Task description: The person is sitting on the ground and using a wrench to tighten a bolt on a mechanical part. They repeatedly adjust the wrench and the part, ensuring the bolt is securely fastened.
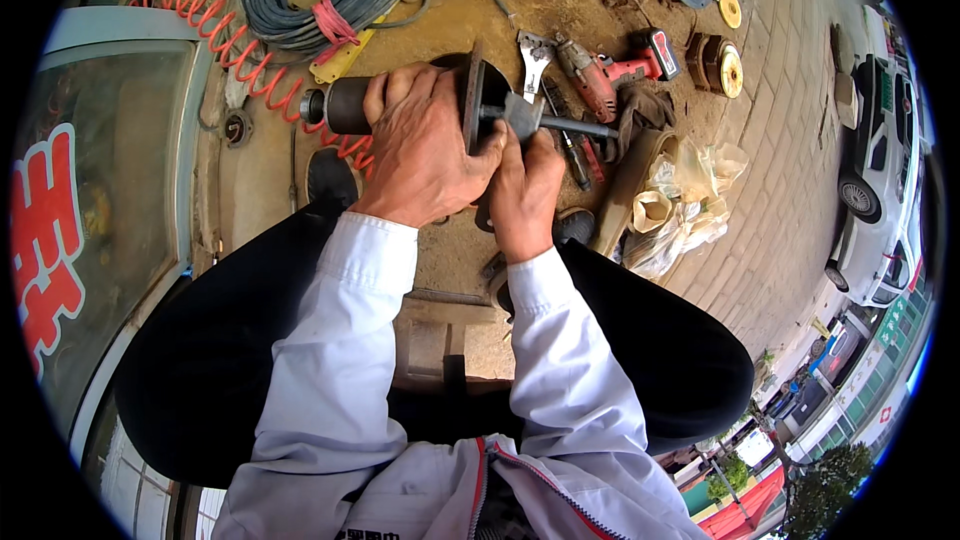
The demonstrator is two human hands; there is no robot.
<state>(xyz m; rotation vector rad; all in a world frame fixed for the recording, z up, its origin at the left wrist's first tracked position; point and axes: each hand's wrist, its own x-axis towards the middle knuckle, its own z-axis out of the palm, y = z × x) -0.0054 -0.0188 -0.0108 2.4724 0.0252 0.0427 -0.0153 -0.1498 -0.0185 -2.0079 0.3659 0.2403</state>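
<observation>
My left hand point(425, 145) is closed round a dark metal cylinder point(346, 105), which lies sideways above the ground between my knees. A flat metal flange plate point(473, 95) stands upright at the cylinder's right end, against my left fingers. From the plate a thin dark shaft point(580, 126) runs out to the right. My right hand point(527, 185) pinches a small grey metal block point(523, 116) that sits at the shaft. Whether the block is threaded on the shaft or only rests against it, I cannot tell. Part of the cylinder is hidden under my left hand.
Beyond my hands lie a grey hose coil point(330, 0), a red spiral air hose point(240, 55), an adjustable wrench point(533, 65) and a red cordless power tool point(610, 75). Plastic bags point(685, 200) lie to the right. A glass door point(110, 180) stands at left.
</observation>
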